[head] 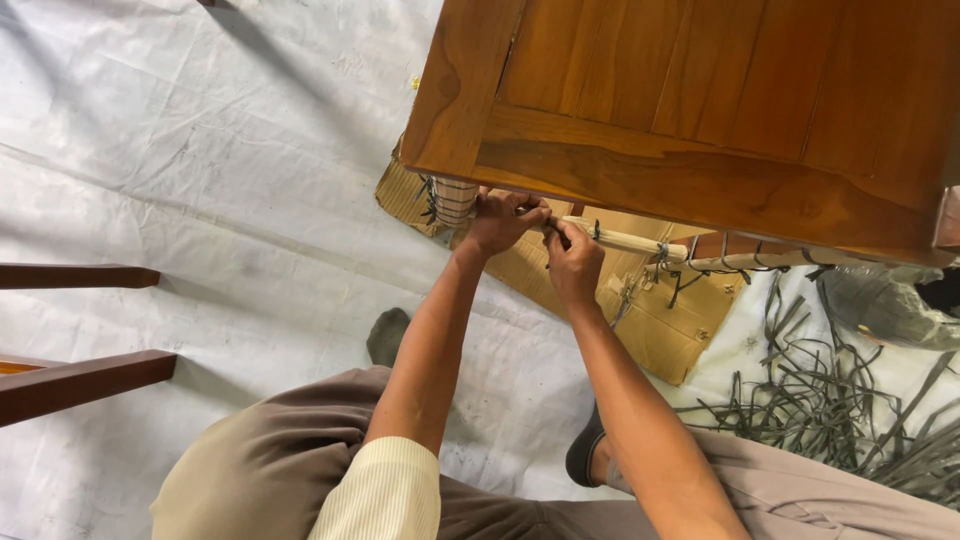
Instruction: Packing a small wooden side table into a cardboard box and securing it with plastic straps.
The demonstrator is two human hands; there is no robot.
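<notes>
While you crouch on the white floor sheet, your left hand and right hand both pinch the pale wrapped rung under the near edge of the wooden cabinet, above flattened cardboard.

Soft, even daylight fills the head view, bright on the white floor sheet, which comes close to washing out toward nine and eleven o'clock. Faint, diffuse shadows cross that sheet at eleven o'clock and gather under the wooden cabinet near the centre, with no hard glare. Focus is fairly sharp overall; straight edges bow slightly toward three and nine o'clock
</notes>
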